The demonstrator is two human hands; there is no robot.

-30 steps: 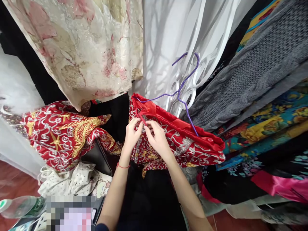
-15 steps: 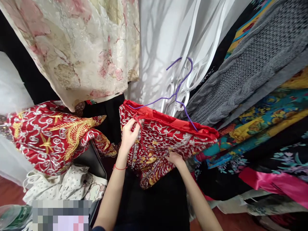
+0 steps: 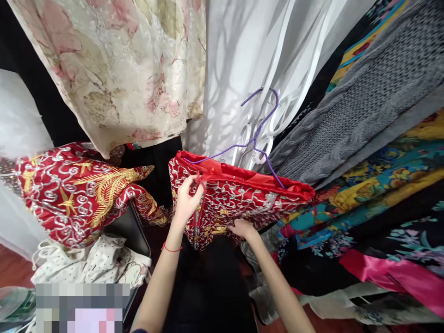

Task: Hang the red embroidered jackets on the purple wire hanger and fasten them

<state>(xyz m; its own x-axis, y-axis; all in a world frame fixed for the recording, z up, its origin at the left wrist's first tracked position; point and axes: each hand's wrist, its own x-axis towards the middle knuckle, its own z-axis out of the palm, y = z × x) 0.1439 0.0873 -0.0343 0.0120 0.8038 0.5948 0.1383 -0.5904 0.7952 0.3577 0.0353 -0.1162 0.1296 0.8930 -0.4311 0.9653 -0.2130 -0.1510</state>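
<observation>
A red skirt [image 3: 239, 194] with silver and gold embroidery lies across the middle, its bright red waistband uppermost. Inside the waistband sits a purple wire hanger [image 3: 255, 138], its hook pointing up and to the left. At the waistband's left part, my left hand [image 3: 188, 199] pinches a thin red cord [image 3: 200, 177] between thumb and fingers. My right hand [image 3: 243, 227] is closed on the skirt's lower embroidered part; its fingertips are partly hidden by the cloth.
Left of the skirt, a matching red garment [image 3: 79, 194] lies over a dark chair-like edge, above white dotted cloth [image 3: 90, 261]. A floral cream fabric [image 3: 138, 78] hangs at upper left. Hung clothes, including a grey knit [image 3: 364, 92], line the right, beside a white curled metal frame [image 3: 277, 106].
My right hand has moved slightly left with the skirt's lower part, which now hangs less far down. My left hand still pinches the cord and sits a little lower.
</observation>
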